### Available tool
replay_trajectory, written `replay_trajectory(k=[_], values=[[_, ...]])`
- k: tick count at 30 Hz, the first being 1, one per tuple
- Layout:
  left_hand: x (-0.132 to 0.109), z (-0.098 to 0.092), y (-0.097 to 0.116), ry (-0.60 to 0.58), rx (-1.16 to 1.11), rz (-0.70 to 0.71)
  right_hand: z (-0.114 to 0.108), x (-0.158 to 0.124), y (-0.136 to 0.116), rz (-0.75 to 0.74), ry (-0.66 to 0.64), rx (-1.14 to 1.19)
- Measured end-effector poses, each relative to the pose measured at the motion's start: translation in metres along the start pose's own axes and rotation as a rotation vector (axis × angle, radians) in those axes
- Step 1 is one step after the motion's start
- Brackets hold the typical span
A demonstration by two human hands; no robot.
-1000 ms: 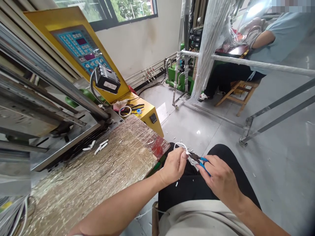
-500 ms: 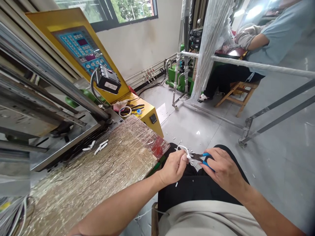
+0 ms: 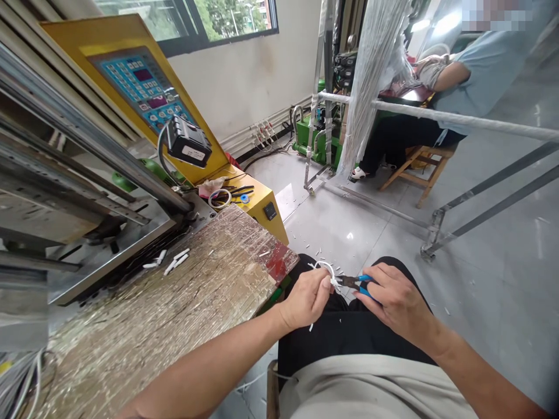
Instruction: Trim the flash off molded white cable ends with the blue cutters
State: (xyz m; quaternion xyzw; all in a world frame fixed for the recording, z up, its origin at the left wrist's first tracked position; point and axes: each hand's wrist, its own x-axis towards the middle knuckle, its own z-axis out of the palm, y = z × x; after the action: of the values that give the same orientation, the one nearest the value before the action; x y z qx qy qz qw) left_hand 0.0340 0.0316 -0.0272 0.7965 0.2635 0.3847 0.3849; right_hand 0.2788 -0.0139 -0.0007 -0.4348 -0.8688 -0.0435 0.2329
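My left hand point(image 3: 308, 295) is closed, pinching a thin white cable point(image 3: 325, 265) that loops up above the fingers. A short white end of it pokes out below the hand. In my right hand point(image 3: 395, 297) is a pair of blue-handled cutting pliers point(image 3: 348, 281), their dark jaws pointing left. The jaw tips meet the white cable right by my left thumb; whether they have bitten into it is too small to tell. Both hands are above my lap point(image 3: 349, 331).
A worn wooden bench point(image 3: 174, 314) on the left bears several short white pieces point(image 3: 177, 262). Behind it stands a yellow control box point(image 3: 257, 203) with tools on top. A metal rack point(image 3: 419, 113) hung with white strands separates me from a seated person point(image 3: 484, 75). White scraps dot the floor.
The pliers' handles have been squeezed closer together at the white cable. My left hand has hardly moved, and the whole view has shifted slightly.
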Motion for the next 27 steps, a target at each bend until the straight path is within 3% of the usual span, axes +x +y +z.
replay_trajectory(k=[5,11,14,18,20,25,27], values=[[0.000,0.000,0.005,0.004,-0.090,-0.147,0.006,-0.004,-0.007,0.023,0.032,0.079],[0.005,0.004,0.004,0.035,-0.497,-0.467,0.009,-0.007,-0.011,0.100,0.085,0.150],[0.005,0.005,0.002,0.029,-0.573,-0.512,0.008,-0.004,-0.012,0.107,0.068,0.135],[0.004,0.002,0.000,-0.031,-0.470,-0.491,0.010,-0.001,-0.017,0.159,0.012,0.225],[0.005,0.001,0.000,-0.025,-0.385,-0.451,0.012,-0.001,-0.022,0.242,-0.025,0.340],[0.008,0.004,-0.002,0.176,-0.144,-0.500,0.017,-0.002,-0.043,0.633,-0.122,0.672],[0.009,0.005,-0.002,0.163,-0.097,-0.499,0.018,-0.004,-0.050,0.785,-0.147,0.782]])
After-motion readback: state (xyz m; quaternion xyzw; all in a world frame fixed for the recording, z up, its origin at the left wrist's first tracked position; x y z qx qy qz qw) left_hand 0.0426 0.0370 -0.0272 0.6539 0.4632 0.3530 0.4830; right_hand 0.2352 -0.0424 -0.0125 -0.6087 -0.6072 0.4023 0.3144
